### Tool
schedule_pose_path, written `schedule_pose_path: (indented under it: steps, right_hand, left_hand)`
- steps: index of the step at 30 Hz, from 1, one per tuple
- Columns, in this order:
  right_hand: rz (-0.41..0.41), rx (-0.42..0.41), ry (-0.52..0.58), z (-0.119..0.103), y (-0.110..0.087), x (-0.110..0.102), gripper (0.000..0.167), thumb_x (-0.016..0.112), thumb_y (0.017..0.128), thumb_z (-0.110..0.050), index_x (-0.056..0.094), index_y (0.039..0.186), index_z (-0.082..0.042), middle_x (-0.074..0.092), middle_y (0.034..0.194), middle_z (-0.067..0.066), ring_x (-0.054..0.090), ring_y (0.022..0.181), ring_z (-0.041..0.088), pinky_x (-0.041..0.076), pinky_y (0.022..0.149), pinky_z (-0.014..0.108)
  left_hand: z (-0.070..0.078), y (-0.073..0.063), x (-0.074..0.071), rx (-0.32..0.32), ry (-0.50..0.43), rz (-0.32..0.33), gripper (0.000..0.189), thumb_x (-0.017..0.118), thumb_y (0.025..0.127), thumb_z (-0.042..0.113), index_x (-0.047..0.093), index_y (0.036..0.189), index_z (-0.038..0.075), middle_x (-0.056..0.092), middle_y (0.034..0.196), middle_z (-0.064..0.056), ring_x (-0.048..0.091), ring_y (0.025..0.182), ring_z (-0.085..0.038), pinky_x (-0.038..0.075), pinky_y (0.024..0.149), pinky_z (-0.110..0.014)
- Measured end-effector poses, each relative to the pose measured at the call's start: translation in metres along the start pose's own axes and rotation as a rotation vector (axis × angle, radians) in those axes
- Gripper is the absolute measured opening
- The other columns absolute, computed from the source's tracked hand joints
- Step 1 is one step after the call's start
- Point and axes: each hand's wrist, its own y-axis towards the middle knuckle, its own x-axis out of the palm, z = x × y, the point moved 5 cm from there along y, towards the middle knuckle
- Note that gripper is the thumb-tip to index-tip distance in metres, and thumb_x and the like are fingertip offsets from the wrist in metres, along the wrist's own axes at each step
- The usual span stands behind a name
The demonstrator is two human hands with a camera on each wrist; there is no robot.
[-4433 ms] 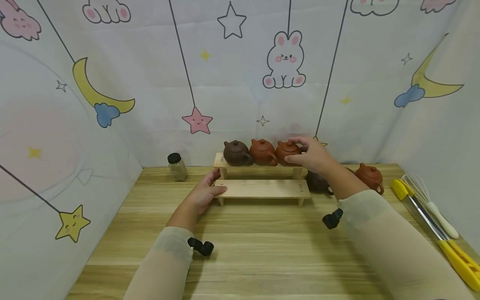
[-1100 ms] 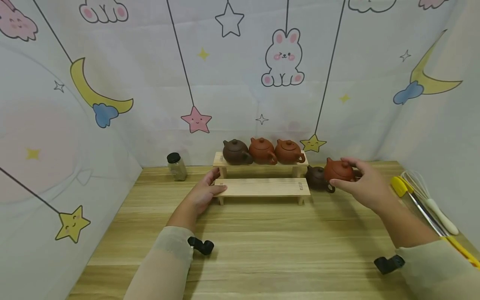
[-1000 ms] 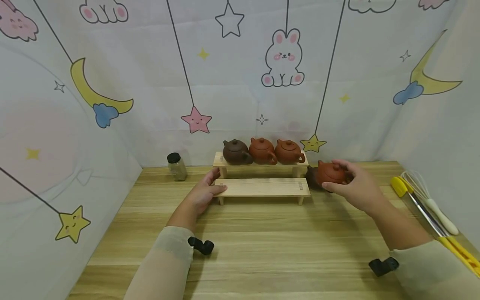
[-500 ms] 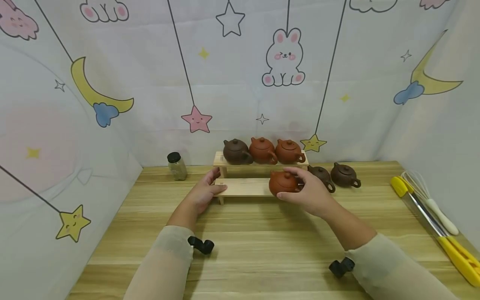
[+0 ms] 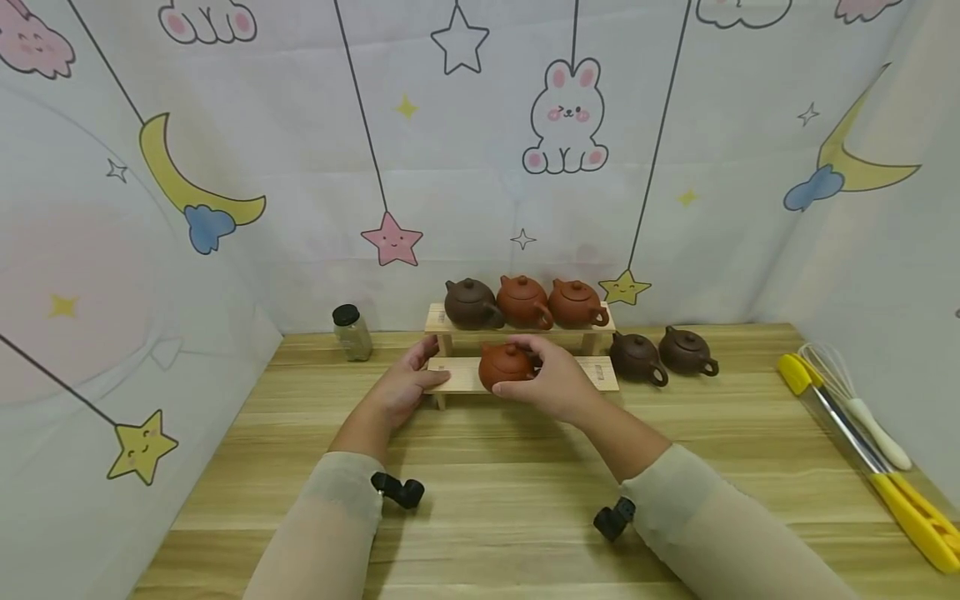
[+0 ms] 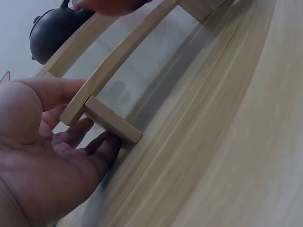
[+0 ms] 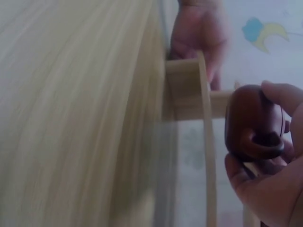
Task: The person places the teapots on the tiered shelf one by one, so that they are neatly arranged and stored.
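Note:
My right hand (image 5: 557, 382) grips an orange-brown clay teapot (image 5: 501, 368) between thumb and fingers, close over the lower board of a two-tier wooden stand (image 5: 465, 377). In the right wrist view a gap shows between the teapot's base (image 7: 241, 124) and the board. My left hand (image 5: 401, 390) holds the stand's left end; in the left wrist view its thumb lies on the board (image 6: 120, 59) and its fingers curl beside the leg. On the upper tier sit a dark brown teapot (image 5: 469, 303) and two orange-brown teapots, one in the middle (image 5: 521, 302) and one at right (image 5: 574, 303).
Two dark brown teapots, a nearer one (image 5: 636, 358) and a farther one (image 5: 686, 350), stand on the table right of the stand. A black-lidded jar (image 5: 352, 333) is at left. Yellow-handled tongs (image 5: 862, 454) and a whisk (image 5: 862, 408) lie at the right edge. A printed cloth hangs behind.
Earlier my right hand was at the upper tier's right teapot. It then lifted the orange-brown teapot from the table at right and carried it left over the lower board. My left hand stays put.

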Motion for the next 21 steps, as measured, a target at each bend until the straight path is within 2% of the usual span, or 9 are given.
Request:
schedule_pose_path:
  steps: [10, 16, 21]
  right_hand:
    - [-0.006, 0.001, 0.041, -0.012, 0.016, 0.029, 0.078, 0.091, 0.087, -0.027, 0.055, 0.155, -0.019, 0.062, 0.15, 0.005, 0.065, 0.134, 0.03, 0.056, 0.108, 0.051]
    - [0.025, -0.022, -0.033, -0.017, 0.026, 0.039, 0.076, 0.091, 0.087, -0.031, 0.056, 0.154, -0.023, 0.062, 0.15, 0.006, 0.065, 0.133, 0.031, 0.056, 0.108, 0.052]
    - [0.04, -0.026, -0.088, -0.019, 0.03, 0.043, 0.077, 0.091, 0.088, -0.035, 0.055, 0.155, -0.026, 0.062, 0.151, 0.005, 0.065, 0.132, 0.032, 0.056, 0.108, 0.053]
  left_hand:
    - [-0.001, -0.001, -0.002, -0.003, -0.012, -0.023, 0.087, 0.061, 0.103, -0.001, 0.01, 0.173, 0.009, 0.011, 0.181, -0.015, 0.006, 0.169, -0.031, 0.017, 0.136, -0.05]
    - [-0.001, -0.001, -0.004, -0.013, -0.005, -0.021, 0.088, 0.061, 0.102, 0.0, 0.01, 0.174, 0.012, 0.01, 0.181, -0.014, 0.001, 0.169, -0.031, 0.013, 0.137, -0.053]
    - [-0.001, -0.001, -0.003, -0.01, -0.008, -0.029, 0.088, 0.06, 0.102, -0.001, 0.009, 0.174, 0.011, 0.011, 0.181, -0.014, 0.003, 0.169, -0.031, 0.016, 0.136, -0.052]
